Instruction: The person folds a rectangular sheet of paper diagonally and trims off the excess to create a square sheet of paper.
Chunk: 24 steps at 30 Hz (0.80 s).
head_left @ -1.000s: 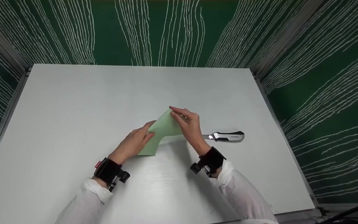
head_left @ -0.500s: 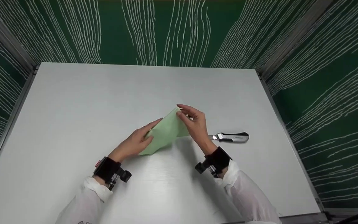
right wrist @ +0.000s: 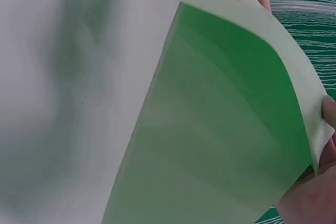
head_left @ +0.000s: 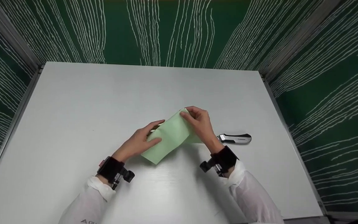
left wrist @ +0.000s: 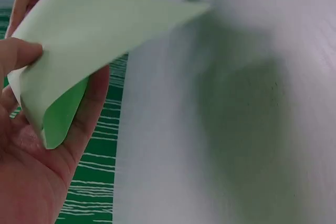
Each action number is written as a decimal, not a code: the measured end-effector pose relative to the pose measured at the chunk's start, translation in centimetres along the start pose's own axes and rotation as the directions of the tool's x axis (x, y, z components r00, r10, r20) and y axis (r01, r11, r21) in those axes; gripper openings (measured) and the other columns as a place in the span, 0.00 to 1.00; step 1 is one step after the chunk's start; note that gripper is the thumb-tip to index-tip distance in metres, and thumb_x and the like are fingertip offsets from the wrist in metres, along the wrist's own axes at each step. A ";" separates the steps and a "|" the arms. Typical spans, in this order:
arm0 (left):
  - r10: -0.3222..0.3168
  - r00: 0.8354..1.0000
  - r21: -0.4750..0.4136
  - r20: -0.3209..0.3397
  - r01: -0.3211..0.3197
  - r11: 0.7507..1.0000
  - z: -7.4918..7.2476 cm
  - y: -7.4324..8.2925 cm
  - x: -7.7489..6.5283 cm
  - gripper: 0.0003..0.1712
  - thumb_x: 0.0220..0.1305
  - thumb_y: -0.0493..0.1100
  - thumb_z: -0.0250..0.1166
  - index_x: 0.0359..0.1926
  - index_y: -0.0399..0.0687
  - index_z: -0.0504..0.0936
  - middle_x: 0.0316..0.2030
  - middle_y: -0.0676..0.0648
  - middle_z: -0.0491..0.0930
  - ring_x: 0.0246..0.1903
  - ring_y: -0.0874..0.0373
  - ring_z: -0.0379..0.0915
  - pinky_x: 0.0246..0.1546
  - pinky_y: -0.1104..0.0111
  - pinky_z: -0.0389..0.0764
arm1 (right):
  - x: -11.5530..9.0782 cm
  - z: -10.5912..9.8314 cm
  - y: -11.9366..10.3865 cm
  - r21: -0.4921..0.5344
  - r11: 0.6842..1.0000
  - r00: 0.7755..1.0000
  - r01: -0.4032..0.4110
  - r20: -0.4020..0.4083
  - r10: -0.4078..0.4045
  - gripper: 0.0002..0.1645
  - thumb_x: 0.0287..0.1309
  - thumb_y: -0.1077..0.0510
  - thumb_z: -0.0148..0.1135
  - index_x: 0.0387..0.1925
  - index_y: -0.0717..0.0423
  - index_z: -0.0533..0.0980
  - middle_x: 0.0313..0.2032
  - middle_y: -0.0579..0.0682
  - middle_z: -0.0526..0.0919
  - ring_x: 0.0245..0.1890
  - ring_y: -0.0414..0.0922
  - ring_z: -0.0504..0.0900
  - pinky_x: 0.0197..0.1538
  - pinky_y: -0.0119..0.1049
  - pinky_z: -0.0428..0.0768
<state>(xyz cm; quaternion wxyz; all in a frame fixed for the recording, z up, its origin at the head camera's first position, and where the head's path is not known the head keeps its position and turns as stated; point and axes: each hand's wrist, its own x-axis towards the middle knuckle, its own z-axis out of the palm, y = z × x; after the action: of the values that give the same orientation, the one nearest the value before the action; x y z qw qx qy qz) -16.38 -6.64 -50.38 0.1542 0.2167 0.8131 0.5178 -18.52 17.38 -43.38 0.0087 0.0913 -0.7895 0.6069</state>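
Note:
Both hands hold a light green sheet of paper (head_left: 172, 137) above the white table, bent over into a curved flap. My left hand (head_left: 138, 140) has its thumb on the upper face and its fingers underneath, around the bent part. In the left wrist view the curled layers of the paper (left wrist: 100, 27) sit between thumb and fingers. My right hand (head_left: 201, 123) pinches the far right corner between thumb and fingertips. From the right wrist, the darker green inner side of the sheet (right wrist: 220, 124) shows below the bent edge. Part of the sheet is hidden behind the right hand.
A grey and black utility knife (head_left: 235, 139) lies on the table (head_left: 104, 93) just right of the right hand, its front end hidden behind the wrist. Green walls (head_left: 188, 34) with white wavy lines enclose the back and sides.
The sheet's near part has turned over into a broad flap with a corner pointing toward the person. My right hand has moved slightly right with its corner; the left fingers have spread. The head view has shifted slightly.

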 end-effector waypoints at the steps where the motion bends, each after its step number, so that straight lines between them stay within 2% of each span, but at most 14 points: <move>1: 0.001 1.000 -0.008 -0.007 -0.001 1.000 -0.1 -0.2 0.0 0.35 0.64 0.50 0.60 0.67 0.78 0.57 0.58 0.57 0.72 0.47 0.59 0.76 0.40 0.64 0.79 | 0.1 0.0 0.1 0.006 1.000 1.000 -0.004 -0.009 0.004 0.12 0.57 0.59 0.63 0.38 0.65 0.81 0.26 0.45 0.83 0.26 0.37 0.78 0.30 0.27 0.75; 5: 0.016 0.999 -0.009 -0.050 -0.017 1.000 -0.6 -1.0 -0.3 0.35 0.62 0.47 0.63 0.66 0.76 0.60 0.60 0.55 0.72 0.53 0.57 0.76 0.46 0.62 0.79 | 0.2 -0.1 0.4 0.038 0.999 0.999 -0.025 -0.034 0.026 0.12 0.57 0.59 0.64 0.38 0.66 0.80 0.26 0.45 0.83 0.26 0.38 0.78 0.30 0.28 0.75; 10: 0.010 0.990 -0.017 -0.140 -0.012 1.000 -1.3 -1.7 -0.5 0.24 0.65 0.52 0.59 0.61 0.78 0.68 0.57 0.58 0.76 0.54 0.61 0.74 0.52 0.62 0.75 | 0.3 -0.3 0.9 0.116 0.992 0.997 -0.037 -0.063 0.045 0.10 0.56 0.61 0.64 0.37 0.66 0.79 0.27 0.44 0.84 0.28 0.38 0.80 0.33 0.28 0.76; 13: -0.013 0.989 -0.059 -0.147 0.004 0.998 -1.6 -1.8 -0.7 0.21 0.65 0.57 0.56 0.59 0.78 0.70 0.58 0.60 0.75 0.53 0.62 0.74 0.50 0.62 0.74 | 0.3 -0.4 1.0 0.149 0.988 0.996 -0.036 -0.071 0.047 0.10 0.56 0.63 0.63 0.38 0.67 0.79 0.28 0.45 0.85 0.29 0.38 0.80 0.34 0.29 0.77; 17: -0.026 0.991 -0.071 -0.131 0.017 0.997 -2.0 -1.7 -1.0 0.22 0.65 0.60 0.54 0.60 0.78 0.69 0.61 0.62 0.72 0.59 0.63 0.70 0.56 0.60 0.71 | 0.2 -0.5 1.1 0.159 0.987 0.997 -0.035 -0.062 0.046 0.10 0.56 0.63 0.63 0.39 0.67 0.79 0.28 0.46 0.84 0.29 0.38 0.79 0.34 0.29 0.76; 20: -0.035 0.989 -0.061 -0.142 0.027 0.998 -2.1 -1.8 -1.1 0.22 0.63 0.61 0.56 0.59 0.78 0.71 0.59 0.62 0.74 0.60 0.65 0.69 0.58 0.61 0.71 | 0.3 -0.4 1.3 0.170 0.985 0.997 -0.042 -0.056 0.053 0.12 0.56 0.63 0.63 0.40 0.68 0.78 0.29 0.46 0.84 0.30 0.38 0.80 0.35 0.30 0.76; 24: -0.063 0.980 -0.107 -0.189 0.043 0.993 -2.2 -2.1 -1.2 0.21 0.57 0.61 0.62 0.53 0.74 0.78 0.54 0.60 0.79 0.55 0.66 0.74 0.54 0.65 0.74 | 0.4 -0.4 1.4 0.179 0.982 0.996 -0.062 -0.059 0.074 0.13 0.56 0.62 0.64 0.41 0.67 0.78 0.29 0.43 0.85 0.31 0.37 0.81 0.36 0.30 0.78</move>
<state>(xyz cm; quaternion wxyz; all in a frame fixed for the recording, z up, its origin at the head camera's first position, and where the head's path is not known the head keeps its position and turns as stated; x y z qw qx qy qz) -16.84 -9.70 -51.31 0.0997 0.1355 0.8021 0.5730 -19.20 18.06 -44.61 0.0058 0.0447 -0.7343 0.6773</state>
